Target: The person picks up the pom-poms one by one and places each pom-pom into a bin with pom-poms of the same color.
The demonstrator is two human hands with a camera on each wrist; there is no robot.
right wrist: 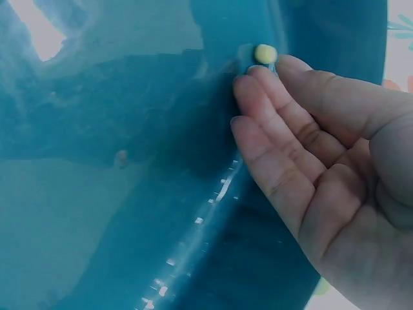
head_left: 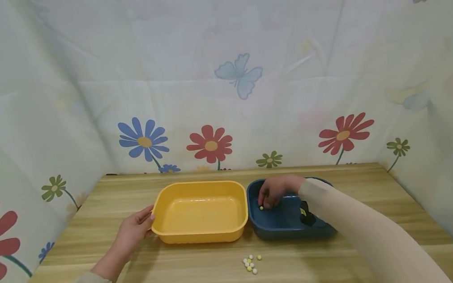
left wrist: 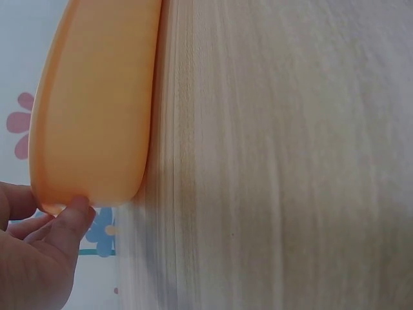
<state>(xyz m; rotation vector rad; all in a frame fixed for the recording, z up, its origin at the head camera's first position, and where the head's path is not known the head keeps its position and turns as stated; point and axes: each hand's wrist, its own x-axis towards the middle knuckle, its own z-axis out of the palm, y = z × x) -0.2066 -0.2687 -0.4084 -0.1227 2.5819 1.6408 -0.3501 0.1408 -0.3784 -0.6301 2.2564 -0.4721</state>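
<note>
A yellow plastic basin (head_left: 202, 238) stands on the table. My left hand (head_left: 135, 228) grips its left end, the thumb (left wrist: 74, 223) against the outer wall and the fingers up by the rim. Right beside it is a dark blue basin (head_left: 275, 234). My right hand (head_left: 273, 191) reaches down inside the blue basin near its left end. There a small yellow-green ball (right wrist: 265, 53) sits at the tips of the thumb and index finger, low over the basin floor. The other fingers of that hand are loosely bent.
Several small white and yellow-green balls (head_left: 249, 264) lie grouped on the wooden table (head_left: 197, 274), in front of the gap between the basins. A flowered cloth (head_left: 206, 94) hangs behind and at both sides. My right forearm crosses over the blue basin's right part.
</note>
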